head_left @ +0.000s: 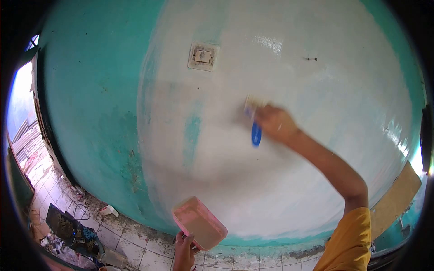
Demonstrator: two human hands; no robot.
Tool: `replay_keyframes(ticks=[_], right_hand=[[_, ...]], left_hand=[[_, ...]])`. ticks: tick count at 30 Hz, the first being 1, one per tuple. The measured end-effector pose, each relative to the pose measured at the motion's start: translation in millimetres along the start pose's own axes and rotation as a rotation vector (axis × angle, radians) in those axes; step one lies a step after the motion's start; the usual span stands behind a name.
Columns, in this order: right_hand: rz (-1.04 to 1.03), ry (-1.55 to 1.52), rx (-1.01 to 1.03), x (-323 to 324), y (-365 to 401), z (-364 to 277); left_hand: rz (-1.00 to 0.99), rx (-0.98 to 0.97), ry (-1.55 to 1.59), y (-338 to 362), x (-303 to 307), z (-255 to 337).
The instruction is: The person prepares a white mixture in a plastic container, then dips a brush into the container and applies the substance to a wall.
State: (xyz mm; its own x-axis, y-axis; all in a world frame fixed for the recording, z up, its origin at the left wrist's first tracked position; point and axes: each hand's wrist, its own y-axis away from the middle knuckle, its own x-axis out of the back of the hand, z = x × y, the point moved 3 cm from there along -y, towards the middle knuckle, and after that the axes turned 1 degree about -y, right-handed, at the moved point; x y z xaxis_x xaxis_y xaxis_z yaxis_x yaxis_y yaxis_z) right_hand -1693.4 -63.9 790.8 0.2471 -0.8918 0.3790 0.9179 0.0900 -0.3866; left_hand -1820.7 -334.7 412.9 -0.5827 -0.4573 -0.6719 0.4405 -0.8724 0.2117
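Observation:
My right hand [276, 123] is closed round a paintbrush with a blue handle [256, 134], its pale bristles up against the wall. White paint [235, 153] covers much of the green wall [99, 90], with a green patch showing through left of the brush. Low in the view, my left hand [184, 250] grips a pink rectangular tub [200, 223] by its lower edge. Greyish-white paint lies inside the tub, which is held tilted in front of the wall.
A switch plate [203, 56] and a nail [312, 59] are on the wall. Dark debris and rubbish [74, 232] lie on the dirty tiled floor at lower left, near a doorway [27, 122]. A brown board [394, 198] leans at the right.

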Motion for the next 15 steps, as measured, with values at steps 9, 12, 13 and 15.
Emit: replay_keyframes(ticks=[9, 12, 13, 15], right_hand=[[-0.170, -0.186, -0.682, 60.7, -39.9, 127.6], [0.240, 0.081, -0.591, 95.7, -62.2, 215.6], [0.246, 0.088, -0.594, 99.8, -67.0, 228.0], [0.414, 0.161, -0.519, 105.6, -65.6, 236.7]], left_hand=[[-0.008, -0.004, -0.034, 3.5, -0.3, -10.7], [-0.020, -0.024, -0.017, 2.8, -4.1, -14.8], [-0.011, 0.002, -0.036, 5.9, -6.3, -14.5], [0.002, 0.033, -0.065, 12.9, -9.7, -12.7]])
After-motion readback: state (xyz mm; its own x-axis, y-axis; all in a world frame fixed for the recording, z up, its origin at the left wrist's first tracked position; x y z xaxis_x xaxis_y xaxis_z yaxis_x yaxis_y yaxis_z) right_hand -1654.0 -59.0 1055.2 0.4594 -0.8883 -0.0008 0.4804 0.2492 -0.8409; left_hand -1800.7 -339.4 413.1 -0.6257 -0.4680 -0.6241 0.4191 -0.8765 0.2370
